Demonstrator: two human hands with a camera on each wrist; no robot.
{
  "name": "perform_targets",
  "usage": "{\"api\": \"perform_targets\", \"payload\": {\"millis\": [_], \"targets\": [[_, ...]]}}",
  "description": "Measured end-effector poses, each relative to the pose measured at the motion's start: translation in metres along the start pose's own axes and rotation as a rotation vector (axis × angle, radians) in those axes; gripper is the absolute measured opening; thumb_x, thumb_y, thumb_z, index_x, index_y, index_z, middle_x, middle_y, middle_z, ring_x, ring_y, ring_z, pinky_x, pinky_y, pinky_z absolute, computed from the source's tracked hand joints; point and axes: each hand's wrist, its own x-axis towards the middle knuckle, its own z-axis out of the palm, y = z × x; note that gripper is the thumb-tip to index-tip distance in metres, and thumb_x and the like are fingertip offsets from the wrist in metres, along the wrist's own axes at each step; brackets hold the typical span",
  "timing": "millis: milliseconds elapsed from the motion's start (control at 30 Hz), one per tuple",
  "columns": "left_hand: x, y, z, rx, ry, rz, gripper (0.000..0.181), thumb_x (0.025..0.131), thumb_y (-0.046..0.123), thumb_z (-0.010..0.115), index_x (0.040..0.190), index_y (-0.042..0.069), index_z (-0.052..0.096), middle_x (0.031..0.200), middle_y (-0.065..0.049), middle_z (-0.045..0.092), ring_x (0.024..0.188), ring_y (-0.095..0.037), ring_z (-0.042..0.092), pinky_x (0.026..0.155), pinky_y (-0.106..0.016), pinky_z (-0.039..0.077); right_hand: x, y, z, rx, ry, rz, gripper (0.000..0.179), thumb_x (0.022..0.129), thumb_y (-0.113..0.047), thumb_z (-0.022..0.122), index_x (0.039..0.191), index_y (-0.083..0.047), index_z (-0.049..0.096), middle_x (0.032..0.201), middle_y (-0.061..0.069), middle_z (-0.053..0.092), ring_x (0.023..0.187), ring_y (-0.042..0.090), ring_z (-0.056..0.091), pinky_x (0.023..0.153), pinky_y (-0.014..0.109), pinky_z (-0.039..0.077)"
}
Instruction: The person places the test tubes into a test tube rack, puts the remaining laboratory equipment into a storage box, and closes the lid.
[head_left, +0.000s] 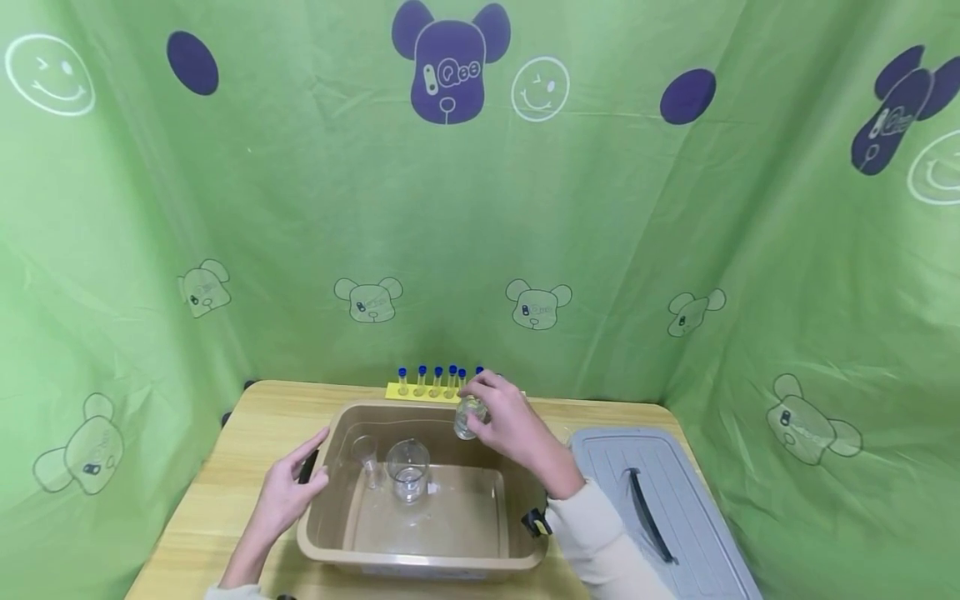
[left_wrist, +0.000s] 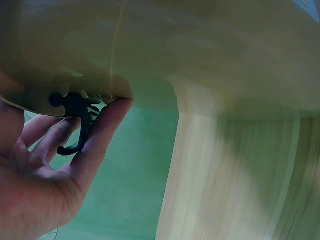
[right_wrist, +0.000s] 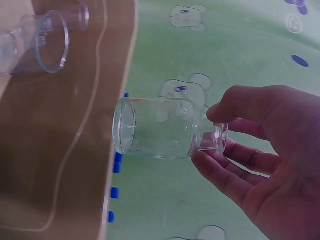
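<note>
A small clear glass bottle (right_wrist: 160, 127) is pinched at its narrow neck by my right hand (right_wrist: 270, 145), its wide base pointing down. It hangs over the back right part of the brown tub (head_left: 420, 562), above the tub's floor in the head view (head_left: 470, 417). My left hand (head_left: 288, 487) touches the tub's left rim with fairly straight fingers. In the left wrist view a black latch (left_wrist: 75, 107) sits between the fingers. Inside the tub stand a glass beaker (head_left: 408, 467) and a slender clear glass vessel (head_left: 367, 458) to its left.
Behind the tub, a yellow rack (head_left: 393, 392) holds several small tubes with blue caps (head_left: 422, 369). A grey lid (head_left: 615, 454) with a black handle (head_left: 648, 517) lies at the right. Green printed cloth (head_left: 450, 200) surrounds the wooden table (head_left: 217, 492).
</note>
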Motion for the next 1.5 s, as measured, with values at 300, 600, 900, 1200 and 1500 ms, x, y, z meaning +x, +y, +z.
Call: {"api": "perform_targets", "payload": {"millis": [300,600,900,1200,1500], "targets": [[0.001,-0.001,0.0,-0.017,-0.003,0.006,0.064,0.086,-0.006,0.069,0.148,0.002,0.052,0.152,-0.021,0.048,0.137,-0.041,0.047,0.104,-0.011,0.032,0.004,0.004,0.026,-0.038,-0.108,0.013,0.032,0.08,0.001,0.081,0.111,-0.002,0.073,0.112,0.01,0.067,0.101,0.026,0.066,0.084,0.031,0.062],[0.0,-0.002,-0.001,-0.023,-0.009,0.001,0.064,0.087,-0.005,0.069,0.148,0.002,0.052,0.153,-0.021,0.047,0.138,-0.042,0.046,0.106,-0.015,0.032,0.006,0.01,0.047,-0.059,-0.248,0.032,0.032,0.08,0.003,0.081,0.111,0.0,0.072,0.108,0.011,0.068,0.095,0.023,0.066,0.08,0.021,0.06],[0.0,-0.003,0.0,-0.027,0.004,0.017,0.065,0.085,-0.006,0.069,0.147,0.002,0.053,0.149,-0.025,0.05,0.133,-0.041,0.051,0.1,-0.009,0.037,0.009,0.009,0.067,-0.115,-0.326,-0.026,0.031,0.077,0.011,0.078,0.106,0.0,0.074,0.101,0.01,0.071,0.085,0.016,0.067,0.071,0.012,0.055],[0.0,-0.003,0.001,-0.035,0.002,0.003,0.064,0.087,-0.006,0.068,0.148,0.003,0.053,0.149,-0.024,0.05,0.131,-0.04,0.054,0.101,-0.018,0.044,0.011,0.01,0.086,-0.19,-0.366,-0.008,0.025,0.077,0.012,0.078,0.095,-0.004,0.075,0.087,0.001,0.065,0.076,0.01,0.059,0.066,0.013,0.052],[0.0,-0.002,0.0,-0.032,0.004,0.002,0.063,0.087,-0.005,0.069,0.148,0.004,0.053,0.149,-0.023,0.05,0.132,-0.04,0.053,0.103,-0.016,0.04,0.009,0.017,0.102,-0.226,-0.39,-0.033,0.024,0.074,0.012,0.078,0.089,-0.006,0.074,0.08,-0.001,0.063,0.072,0.01,0.055,0.065,0.017,0.053]]}}
